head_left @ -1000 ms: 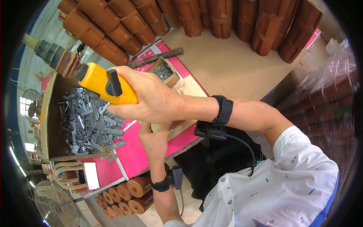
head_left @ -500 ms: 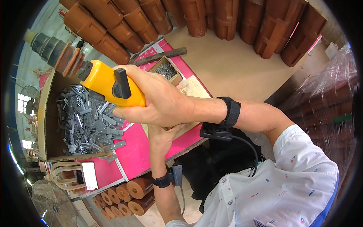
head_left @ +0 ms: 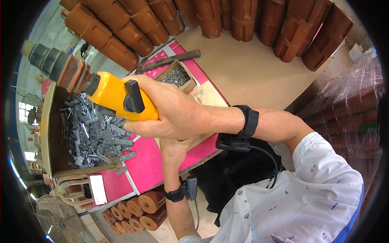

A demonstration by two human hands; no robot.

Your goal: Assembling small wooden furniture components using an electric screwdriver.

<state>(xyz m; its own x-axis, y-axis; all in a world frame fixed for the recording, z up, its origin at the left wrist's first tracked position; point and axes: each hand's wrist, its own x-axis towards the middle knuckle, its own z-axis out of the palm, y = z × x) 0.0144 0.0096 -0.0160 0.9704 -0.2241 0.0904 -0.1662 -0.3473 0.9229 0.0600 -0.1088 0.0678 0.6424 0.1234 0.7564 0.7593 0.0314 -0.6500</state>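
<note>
My right hand (head_left: 174,109) is wrapped round a yellow pendant controller (head_left: 117,97) with a black switch knob (head_left: 133,97) on its side. A stepped black and reddish rubber sleeve (head_left: 60,67) runs from its end toward the upper left. My left hand (head_left: 178,146) is just below and behind the right one; its fingers are hidden, so I cannot tell what they hold. Both wrists wear black straps. Beyond the controller, a cardboard box (head_left: 48,133) holds a heap of grey metal strips (head_left: 95,135).
A pink-covered table (head_left: 152,168) carries a hammer (head_left: 174,59), a small box of metal pins (head_left: 176,77) and a phone (head_left: 98,189). Brown cylinders (head_left: 243,20) stand along the back. More brown rolls (head_left: 152,202) lie under the table. Plastic-wrapped goods (head_left: 348,109) stand at right.
The pendant controller and my right hand sit slightly lower in view. My grip on it looks the same.
</note>
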